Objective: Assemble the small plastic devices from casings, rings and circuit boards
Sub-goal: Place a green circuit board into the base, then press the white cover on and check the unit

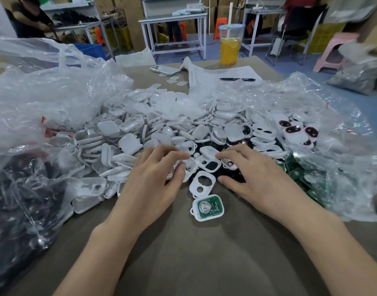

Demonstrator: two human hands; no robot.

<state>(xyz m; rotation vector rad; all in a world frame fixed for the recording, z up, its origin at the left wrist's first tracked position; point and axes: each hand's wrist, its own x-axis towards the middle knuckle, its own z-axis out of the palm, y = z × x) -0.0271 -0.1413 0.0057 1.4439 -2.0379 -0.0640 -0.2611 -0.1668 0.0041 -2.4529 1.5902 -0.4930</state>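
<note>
While apparently hunting the next part, left hand (155, 174) is curling over the pile of casings (130, 135), grip unclear; right hand (253, 174) is resting loose-fingered, fingertips (220, 155) touching one casing (208, 151) mid-frame.

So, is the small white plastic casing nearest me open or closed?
Open. The white plastic casing has no cover; its green circuit board shows inside.
</note>
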